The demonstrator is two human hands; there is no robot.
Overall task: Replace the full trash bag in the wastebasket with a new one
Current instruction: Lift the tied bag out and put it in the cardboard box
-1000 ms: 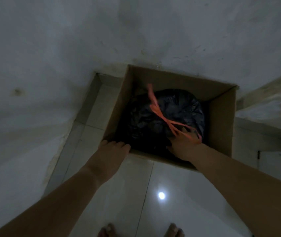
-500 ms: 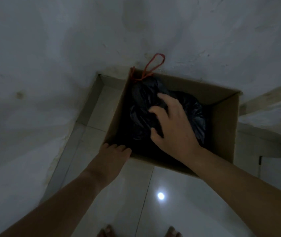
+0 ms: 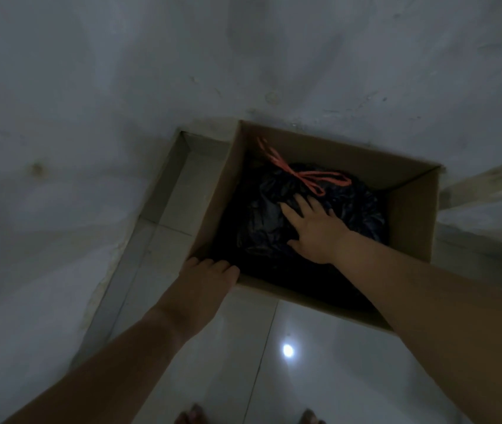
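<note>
A full black trash bag (image 3: 356, 209), tied with an orange drawstring (image 3: 307, 175), lies inside an open cardboard box (image 3: 411, 221) on the floor by the wall. My right hand (image 3: 314, 231) rests flat on top of the bag with its fingers spread, just below the drawstring knot. My left hand (image 3: 206, 280) grips the near left corner of the box's rim, fingers curled over the edge. The bottom of the box around the bag is dark and hidden.
The box stands in a corner against a pale plaster wall (image 3: 243, 56). Glossy white floor tiles (image 3: 289, 377) reflect a ceiling light. A tiled skirting (image 3: 164, 203) runs along the left. My bare toes (image 3: 194, 416) show at the bottom edge.
My right hand let the drawstring go and slid back down onto the bag's top. The orange loop, raised against the wall half a second ago, now lies on the bag. My left hand stayed put.
</note>
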